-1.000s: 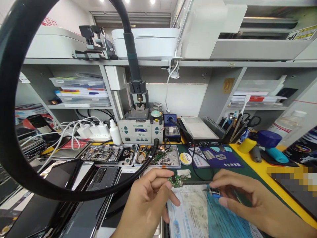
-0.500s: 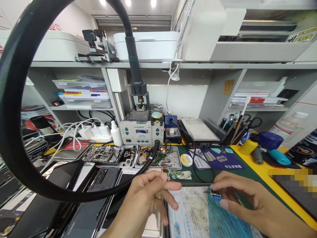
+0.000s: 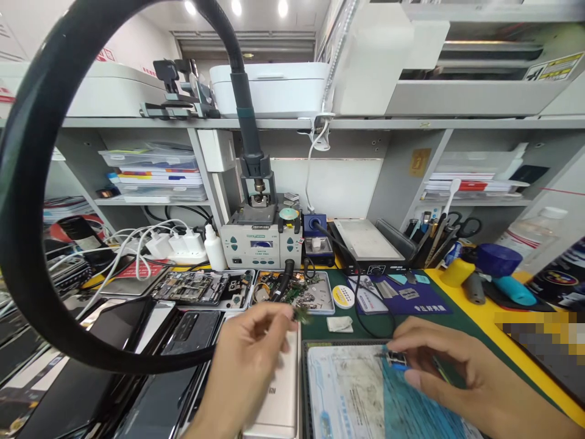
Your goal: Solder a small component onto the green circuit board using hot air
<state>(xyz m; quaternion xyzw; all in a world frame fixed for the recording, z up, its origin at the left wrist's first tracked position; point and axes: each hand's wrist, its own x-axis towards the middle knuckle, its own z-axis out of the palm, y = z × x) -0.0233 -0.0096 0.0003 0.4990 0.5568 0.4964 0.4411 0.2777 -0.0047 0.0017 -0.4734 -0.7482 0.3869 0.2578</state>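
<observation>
My left hand (image 3: 251, 360) pinches a small green circuit board (image 3: 301, 314) between thumb and fingertips. The board is smeared by motion and held in the air beside the parts tray. Over the blue-and-white printed work pad (image 3: 347, 390), my right hand (image 3: 450, 366) has its thumb and fingers closed about a small blue and silver metal piece (image 3: 397, 358); its exact kind does not show. A thin stick-like tool (image 3: 442, 371) is partly visible behind the right fingers. Under the left wrist lies a gold phone back with a MI logo (image 3: 274, 405).
A tray of loose boards (image 3: 324, 299) sits in front of the hot air station (image 3: 262, 247). A thick black hose (image 3: 27, 201) loops across the left. Several phones (image 3: 159, 366) cover the left side. A crumpled white wipe (image 3: 340, 324) lies on the green mat (image 3: 315, 332).
My left hand has moved left and slightly up with the circuit board, away from the white wipe, and its fingers have curled in. My right hand stays nearly still.
</observation>
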